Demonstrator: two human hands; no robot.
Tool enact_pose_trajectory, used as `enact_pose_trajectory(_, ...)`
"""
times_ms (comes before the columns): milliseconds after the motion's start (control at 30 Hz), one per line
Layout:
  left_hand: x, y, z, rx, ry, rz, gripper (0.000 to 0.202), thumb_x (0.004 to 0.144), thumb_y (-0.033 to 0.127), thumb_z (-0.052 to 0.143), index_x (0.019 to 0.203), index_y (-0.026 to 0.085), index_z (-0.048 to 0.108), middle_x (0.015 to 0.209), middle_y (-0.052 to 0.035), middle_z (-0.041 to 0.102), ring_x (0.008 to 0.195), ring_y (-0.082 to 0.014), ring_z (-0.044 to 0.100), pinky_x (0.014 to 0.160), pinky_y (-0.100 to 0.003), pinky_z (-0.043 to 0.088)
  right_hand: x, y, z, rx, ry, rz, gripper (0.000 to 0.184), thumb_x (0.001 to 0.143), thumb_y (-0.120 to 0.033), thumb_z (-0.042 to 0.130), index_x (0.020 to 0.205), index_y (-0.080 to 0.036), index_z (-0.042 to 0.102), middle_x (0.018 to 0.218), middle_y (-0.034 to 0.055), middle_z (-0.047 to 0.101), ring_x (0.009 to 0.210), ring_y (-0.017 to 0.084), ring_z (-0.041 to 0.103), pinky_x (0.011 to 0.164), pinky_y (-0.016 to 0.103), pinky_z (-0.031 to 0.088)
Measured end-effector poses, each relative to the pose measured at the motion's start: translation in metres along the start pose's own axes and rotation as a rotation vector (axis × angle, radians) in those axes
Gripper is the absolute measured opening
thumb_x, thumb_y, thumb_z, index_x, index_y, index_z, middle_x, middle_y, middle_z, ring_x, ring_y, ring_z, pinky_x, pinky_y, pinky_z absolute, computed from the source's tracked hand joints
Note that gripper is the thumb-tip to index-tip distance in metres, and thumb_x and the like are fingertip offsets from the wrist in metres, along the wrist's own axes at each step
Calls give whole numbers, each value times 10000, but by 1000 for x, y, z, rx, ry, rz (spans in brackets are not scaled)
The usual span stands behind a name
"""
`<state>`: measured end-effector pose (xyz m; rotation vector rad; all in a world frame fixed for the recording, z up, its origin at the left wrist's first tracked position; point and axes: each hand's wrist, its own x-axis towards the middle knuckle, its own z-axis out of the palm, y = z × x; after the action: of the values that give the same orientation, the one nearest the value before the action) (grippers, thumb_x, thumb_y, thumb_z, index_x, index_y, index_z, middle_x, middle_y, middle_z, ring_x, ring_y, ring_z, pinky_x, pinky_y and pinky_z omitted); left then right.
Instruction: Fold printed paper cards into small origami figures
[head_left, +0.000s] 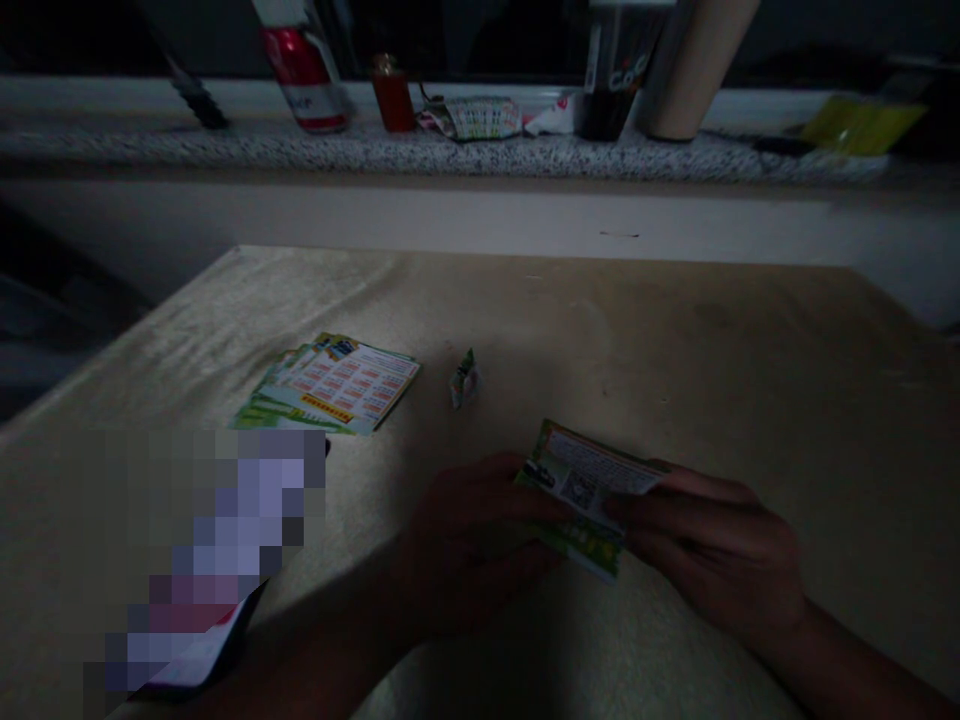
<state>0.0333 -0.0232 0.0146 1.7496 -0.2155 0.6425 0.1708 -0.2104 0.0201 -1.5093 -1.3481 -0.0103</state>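
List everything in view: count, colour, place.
Thin printed paper: count unclear, green-white, in both hands
Overlapping printed cards: several, green-white-orange, table left
Small crumpled wrapper: 1, green-white, mid-table
Flat pixelated object: 1, dark-edged, left foreground
Flat tabletop: 1, beige, foreground
Speckled stone ledge: 1, grey, behind table
Cylindrical container: 1, red-white, ledge left
Small bottle: 1, orange-red, right of container
Crumpled printed packaging: count unclear, whitish, mid-ledge
Tapered cup: 1, dark, right of packaging
Tall cylinder: 1, beige, right of cup
Bright packet: 1, yellow, ledge right
Left hand: 1, paper's left side
Right hand: 1, paper's right side
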Motion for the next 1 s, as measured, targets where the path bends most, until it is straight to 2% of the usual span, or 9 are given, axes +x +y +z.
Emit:
enact_pose_trajectory(167, 3, 4, 1, 30, 21, 4, 263, 785, 64, 762, 1017, 186, 777, 1025, -72, 767, 886, -158, 748, 813, -222, 598, 1, -2, 1, 0, -8, 2, 158, 887, -94, 678, 987, -186, 759, 826, 38, 728, 710, 142, 739, 562, 180, 600)
enact_pose_trajectory(433, 1, 4, 2, 86, 46, -72, 238, 789, 12, 732, 973, 155, 786, 984, -67, 774, 885, -137, 745, 829, -191, 579, 4, -4, 4, -24, 46, 29, 137, 855, -108, 727, 952, -198, 764, 858, 29, 757, 718, 128, 741, 629, 164, 617)
enact_pose_trajectory(600, -1, 6, 7, 134, 108, -65, 269, 726, 60, 792, 974, 162, 761, 971, -53, 767, 862, -150, 743, 807, -206, 585, 1, -6, 5, -43, 46, 85, 175, 847, -97, 723, 969, -213, 766, 833, 31, 748, 693, 144, 737, 559, 191, 603)
enact_pose_trajectory(700, -3, 7, 12, 179, 141, -77, 186, 766, 66, 770, 920, 168, 748, 942, -32, 760, 847, -124, 732, 801, -183, 570, -1, -6, 8, -66, 53, 115, 180, 840, -90, 724, 962, -216, 764, 828, 35, 747, 697, 153, 737, 535, 205, 590)
enact_pose_trajectory(867, -5, 6, 19, 229, 204, -66, 133, 827, 57, 704, 892, 173, 716, 870, 2, 742, 773, -87, 708, 738, -155, 554, -5, -12, 17, 24, 188, 208, 213, 771, -82, 782, 904, -243, 739, 847, -6, 765, 719, 117, 732, 634, 172, 596)
enact_pose_trajectory(933, -7, 6, 20, 240, 228, -82, 150, 830, 48, 699, 900, 180, 713, 880, 9, 745, 782, -84, 709, 746, -155, 552, -4, -15, 21, 144, 336, 329, 318, 720, -50, 803, 918, -275, 696, 808, -55, 772, 677, 95, 732, 648, 141, 602)
enact_pose_trajectory(1000, -7, 5, 21, 237, 231, -89, 166, 839, 48, 690, 926, 187, 717, 919, 4, 752, 824, -94, 715, 769, -167, 554, -2, -17, 24, 288, 351, 459, 391, 708, -42, 792, 984, -300, 688, 800, -67, 792, 651, 99, 744, 593, 124, 599)
